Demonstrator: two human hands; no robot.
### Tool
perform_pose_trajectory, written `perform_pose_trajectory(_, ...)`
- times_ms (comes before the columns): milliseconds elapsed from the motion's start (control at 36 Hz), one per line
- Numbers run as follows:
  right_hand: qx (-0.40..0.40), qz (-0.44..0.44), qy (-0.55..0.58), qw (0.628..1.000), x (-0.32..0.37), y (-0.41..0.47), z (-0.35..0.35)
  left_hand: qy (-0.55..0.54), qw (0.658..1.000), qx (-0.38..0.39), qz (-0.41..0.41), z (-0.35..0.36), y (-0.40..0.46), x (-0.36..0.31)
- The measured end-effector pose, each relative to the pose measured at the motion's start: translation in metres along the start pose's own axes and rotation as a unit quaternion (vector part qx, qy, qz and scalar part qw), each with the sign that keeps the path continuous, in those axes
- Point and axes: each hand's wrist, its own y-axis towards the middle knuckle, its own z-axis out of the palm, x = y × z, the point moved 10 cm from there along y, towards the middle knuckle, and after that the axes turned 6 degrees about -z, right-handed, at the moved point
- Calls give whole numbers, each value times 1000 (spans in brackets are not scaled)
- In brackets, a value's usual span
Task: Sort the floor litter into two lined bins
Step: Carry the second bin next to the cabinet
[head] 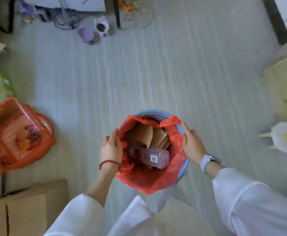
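Below you, centre of the head view, a blue bin [185,165] stands on the pale floor [156,74], lined with a red bag [144,181] whose edge drapes over the near rim. Your left hand [111,147] is at the bag's left edge, fingers curled over the plastic there, gripping the liner. Your right hand [193,142] sits on the right rim, fingers extended along it with the thumb against the red plastic; looks like a flat press on rim and bag, not a clear pinch. Red bead bracelet [109,163] on the left wrist, a watch [209,160] with a pale strap on the right, white sleeves [251,201] on both arms.

Inside the bin: torn brown cardboard pieces [146,133] stacked toward the far side, and a clear plastic bottle [153,157] with a barcode label lying on its side across the near part, on top of the litter.

Left, well apart from the blue bin, a second bin [18,132] with an orange-red liner, blurred; contents show as orange and dark shapes, cannot tell what. A cardboard box [28,206] sits near-left of you. Right side, a white stool [286,137] with a yellow spot on the seat. Far end of the floor: a purple cup [85,34] beside a white pot [102,26] with dark contents, and a black cable [66,23] to their left.
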Motion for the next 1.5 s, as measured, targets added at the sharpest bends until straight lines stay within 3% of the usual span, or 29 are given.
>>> perform_pose_trajectory(222, -136, 170, 70, 973, -152, -95, -93, 94, 966, 114, 210, 112, -55, -169)
perform_pose_trajectory(556, -262, 402, 181, 858, -392, -250, -177, 264, 838, 245, 410, 375, -216, -371)
perform_pose_trajectory(694, -314, 457, 199, 808, -463, -300, -209, 286, 794, 280, 457, 457, -287, -427)
perform_pose_trajectory(889, -339, 516, 183, 765, -546, -330, -255, 302, 736, 324, 512, 561, -355, -506)
perform_pose_trajectory(1167, -389, 608, 242, 648, -678, -350, -313, 348, 634, 407, 558, 737, -445, -622)
perform_pose_trajectory(1333, -427, 629, 259, 596, -749, -369, -340, 389, 577, 416, 585, 827, -506, -663)
perform_pose_trajectory(1500, -398, 666, 274, 568, -839, -392, -325, 424, 535, 426, 593, 933, -562, -667)
